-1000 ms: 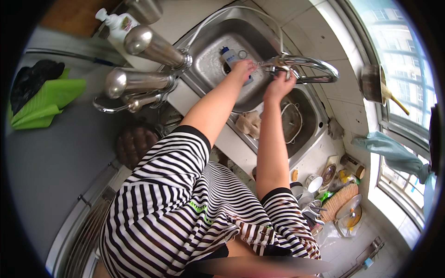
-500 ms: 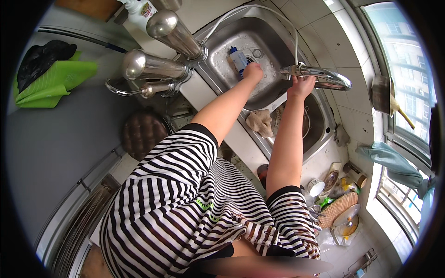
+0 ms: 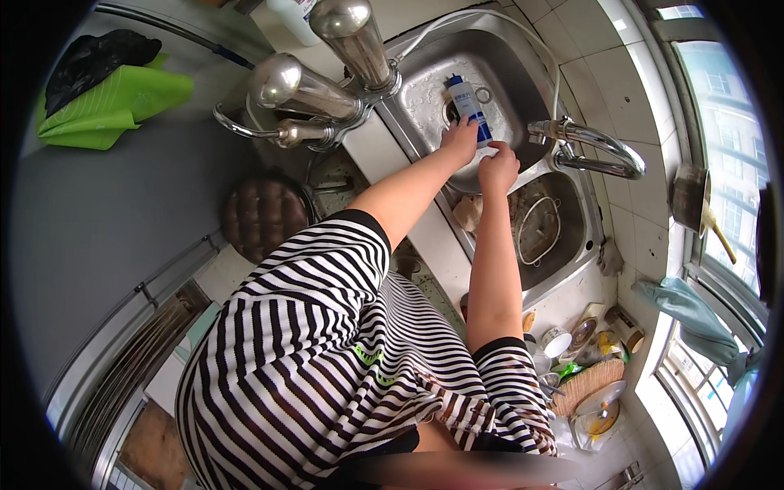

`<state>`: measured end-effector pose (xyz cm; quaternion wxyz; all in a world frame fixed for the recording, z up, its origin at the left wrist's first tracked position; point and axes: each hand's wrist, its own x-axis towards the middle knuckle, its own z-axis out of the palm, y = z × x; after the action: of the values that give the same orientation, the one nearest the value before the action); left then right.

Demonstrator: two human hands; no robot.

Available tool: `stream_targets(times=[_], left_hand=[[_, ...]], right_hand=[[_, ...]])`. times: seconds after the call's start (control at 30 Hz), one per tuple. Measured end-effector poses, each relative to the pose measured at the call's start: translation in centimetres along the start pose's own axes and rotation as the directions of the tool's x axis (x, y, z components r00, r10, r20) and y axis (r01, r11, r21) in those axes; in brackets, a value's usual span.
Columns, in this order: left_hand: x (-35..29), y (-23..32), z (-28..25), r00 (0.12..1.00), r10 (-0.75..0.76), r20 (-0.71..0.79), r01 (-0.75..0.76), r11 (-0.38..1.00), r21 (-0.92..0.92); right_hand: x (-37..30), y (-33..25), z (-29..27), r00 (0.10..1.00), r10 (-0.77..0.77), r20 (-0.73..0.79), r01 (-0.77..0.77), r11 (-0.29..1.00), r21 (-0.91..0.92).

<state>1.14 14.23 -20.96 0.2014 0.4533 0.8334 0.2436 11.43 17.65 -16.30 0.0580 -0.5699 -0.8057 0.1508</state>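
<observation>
The left hand seemingly touches the capped bottle, lying unlifted in the sink just ahead; the right hand is beside its base; whether either grips, I cannot tell.

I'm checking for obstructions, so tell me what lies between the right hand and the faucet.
Head view: only bare steel of the sink shows between the right hand and the faucet.

The bottle is white and blue, the shirt black-and-white striped, the stool brown.
</observation>
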Motion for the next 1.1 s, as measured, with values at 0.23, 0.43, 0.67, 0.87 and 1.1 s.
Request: stream_targets(times=[0.23,0.43,0.67,0.87,1.1], left_hand=[[-0.1,0.3,-2.4,0.967,0.071,0.244,-0.108,0.984,0.139],[-1.7,1.1,-2.7,0.975,0.091,0.203,-0.149,0.945,0.291],[-2.6,1.5,-4.8,0.949,0.098,0.300,-0.158,0.971,0.181],[-5.8,1.9,-7.3,0.962,0.145,0.230,-0.185,0.968,0.167],[-7.9,1.0,-9.7,0.964,0.265,-0.013,-0.266,0.964,-0.012]], right_hand=[[-0.3,-4.0,-4.7,0.997,-0.070,-0.019,0.072,0.956,0.285],[-0.9,-2.1,-4.5,0.987,-0.159,-0.008,0.159,0.977,0.141],[0.1,-0.1,-2.5,0.990,-0.139,-0.030,0.140,0.988,0.060],[7.7,0.7,1.6,0.968,-0.026,0.250,0.016,0.999,0.043],[16.1,1.3,9.6,0.938,-0.118,0.326,0.175,0.973,-0.152]])
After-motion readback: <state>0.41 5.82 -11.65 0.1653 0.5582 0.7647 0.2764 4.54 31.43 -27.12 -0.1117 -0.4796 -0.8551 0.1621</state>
